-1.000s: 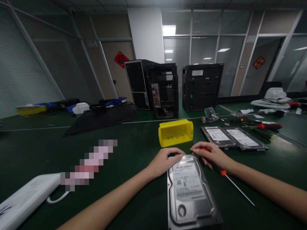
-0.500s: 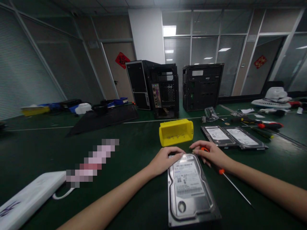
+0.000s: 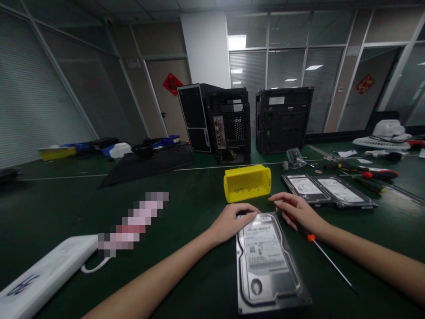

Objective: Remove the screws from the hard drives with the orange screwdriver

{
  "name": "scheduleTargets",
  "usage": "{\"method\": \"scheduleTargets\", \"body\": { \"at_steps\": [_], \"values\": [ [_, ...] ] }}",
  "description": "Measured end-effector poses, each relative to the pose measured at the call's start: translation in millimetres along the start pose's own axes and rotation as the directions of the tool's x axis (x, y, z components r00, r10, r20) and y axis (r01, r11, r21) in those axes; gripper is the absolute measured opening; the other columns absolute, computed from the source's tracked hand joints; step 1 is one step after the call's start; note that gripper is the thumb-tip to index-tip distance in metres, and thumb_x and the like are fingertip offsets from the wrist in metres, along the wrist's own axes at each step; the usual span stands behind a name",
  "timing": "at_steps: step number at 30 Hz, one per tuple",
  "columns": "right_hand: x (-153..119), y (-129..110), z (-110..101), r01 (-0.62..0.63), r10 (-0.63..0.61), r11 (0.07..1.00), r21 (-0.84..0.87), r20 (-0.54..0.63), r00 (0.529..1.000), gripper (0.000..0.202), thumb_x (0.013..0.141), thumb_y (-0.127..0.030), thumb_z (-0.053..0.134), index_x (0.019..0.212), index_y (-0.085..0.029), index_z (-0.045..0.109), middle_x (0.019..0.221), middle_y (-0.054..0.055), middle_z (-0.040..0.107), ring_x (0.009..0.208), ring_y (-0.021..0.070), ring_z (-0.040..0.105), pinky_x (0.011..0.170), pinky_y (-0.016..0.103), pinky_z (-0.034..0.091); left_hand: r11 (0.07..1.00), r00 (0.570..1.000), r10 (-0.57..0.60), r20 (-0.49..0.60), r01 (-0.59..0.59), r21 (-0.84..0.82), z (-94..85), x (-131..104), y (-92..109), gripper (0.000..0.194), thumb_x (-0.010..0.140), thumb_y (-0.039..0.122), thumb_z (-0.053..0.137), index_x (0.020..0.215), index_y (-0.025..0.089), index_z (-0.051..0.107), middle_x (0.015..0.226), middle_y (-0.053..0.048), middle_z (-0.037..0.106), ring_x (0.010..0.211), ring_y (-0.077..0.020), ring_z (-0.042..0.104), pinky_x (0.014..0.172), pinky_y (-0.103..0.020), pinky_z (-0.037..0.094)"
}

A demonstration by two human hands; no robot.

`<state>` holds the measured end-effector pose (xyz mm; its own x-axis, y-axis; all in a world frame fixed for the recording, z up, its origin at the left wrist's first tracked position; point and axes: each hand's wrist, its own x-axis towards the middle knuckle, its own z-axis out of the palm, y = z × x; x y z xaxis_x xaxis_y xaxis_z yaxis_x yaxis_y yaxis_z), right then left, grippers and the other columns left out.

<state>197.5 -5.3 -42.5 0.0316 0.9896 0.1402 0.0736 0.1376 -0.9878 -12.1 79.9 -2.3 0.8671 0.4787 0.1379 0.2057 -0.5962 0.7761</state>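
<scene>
A silver hard drive (image 3: 265,261) lies label up on the green table in front of me. My left hand (image 3: 234,221) is closed on its far left corner, thumb on top and fingers curled over the far edge. Just beyond the far right corner is my right hand (image 3: 295,212), wrapped around a screwdriver (image 3: 332,261). The tool's handle is mostly hidden in the palm, and its long shaft points back towards me. My right thumb and index finger reach past the handle, close to the drive; whether they pinch anything small cannot be made out.
A yellow bin (image 3: 247,184) with small screws stands beyond my hands. Two more hard drives (image 3: 327,192) lie to its right, near several hand tools (image 3: 380,174). Two black computer cases (image 3: 214,124) stand at the back. A white power bank-like block (image 3: 49,270) with a strap lies left.
My right hand has drawn slightly away from the drive's far right corner, with the screwdriver still in it. My left hand stays on the drive. The whole view has shifted a little.
</scene>
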Motion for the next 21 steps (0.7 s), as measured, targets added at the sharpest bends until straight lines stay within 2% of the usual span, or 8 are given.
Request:
{"method": "scheduleTargets", "body": {
  "at_steps": [5,14,21],
  "values": [
    [-2,-2,1,0.001,-0.001,1.000,0.012,0.004,1.000,0.033,0.083,-0.037,0.049,0.109,-0.016,0.049,0.064,-0.006,0.046,0.037,0.0022,0.038,0.030,0.014,0.029,1.000,1.000,0.006,0.000,-0.006,0.000,-0.1,0,0,0.029,0.087,0.035,0.047,0.101,0.018,0.065,0.102,-0.003,0.066,0.095,-0.0173,0.058,0.084,-0.026,0.041],
    [-3,-10,5,-0.026,0.033,0.980,-0.196,0.031,0.999,0.034,0.081,-0.039,0.052,0.104,-0.015,0.052,0.055,-0.008,0.043,0.036,0.0030,0.037,0.030,0.014,0.031,1.000,1.000,0.014,-0.004,-0.013,0.009,1.1,0,0,0.028,0.087,0.033,0.046,0.101,0.018,0.065,0.101,-0.003,0.066,0.094,-0.0176,0.059,0.085,-0.027,0.041],
    [-3,-11,5,-0.013,0.023,0.977,-0.214,0.045,0.999,0.034,0.082,-0.040,0.051,0.104,-0.014,0.052,0.054,-0.008,0.044,0.036,0.0030,0.037,0.031,0.014,0.032,1.000,1.000,0.004,0.009,-0.004,0.005,-0.4,0,2,0.029,0.088,0.034,0.045,0.103,0.017,0.064,0.103,-0.004,0.065,0.096,-0.0174,0.058,0.085,-0.027,0.041]
  ]
}}
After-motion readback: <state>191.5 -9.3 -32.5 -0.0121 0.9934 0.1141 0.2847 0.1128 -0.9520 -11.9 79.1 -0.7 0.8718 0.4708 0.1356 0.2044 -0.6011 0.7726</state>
